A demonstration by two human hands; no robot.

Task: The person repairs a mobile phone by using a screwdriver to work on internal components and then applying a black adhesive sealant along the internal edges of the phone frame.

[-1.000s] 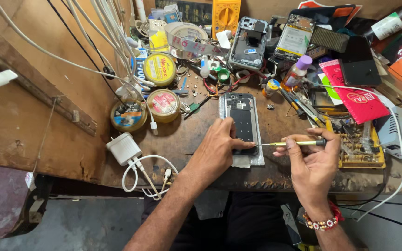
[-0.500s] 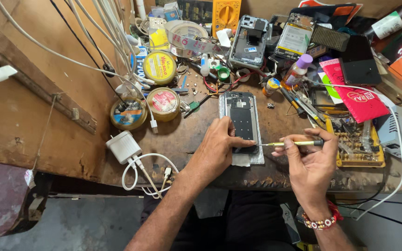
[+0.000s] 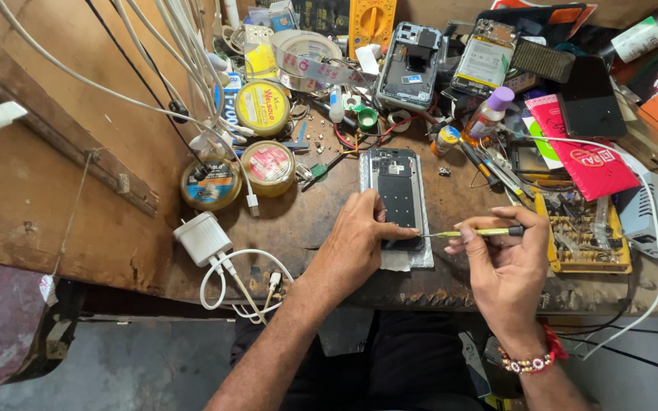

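Note:
An opened phone [image 3: 396, 190] lies back-up on a white cloth near the front edge of the wooden workbench [image 3: 116, 175]. My left hand [image 3: 359, 240] presses on the phone's lower end, fingers spread over it. My right hand [image 3: 504, 262] grips a thin yellow-green screwdriver [image 3: 475, 233], held level, with its tip at the phone's lower right edge beside my left fingers.
Round tins [image 3: 268, 164] and a white charger with coiled cable [image 3: 207, 240] sit left of the phone. A yellow tray of small parts [image 3: 584, 240] lies to the right. Other opened phones [image 3: 409, 65], a small bottle [image 3: 489, 114], tweezers and cables crowd the back.
Both hands stay in place on the phone. The screwdriver tip has crept slightly left toward the phone's lower edge.

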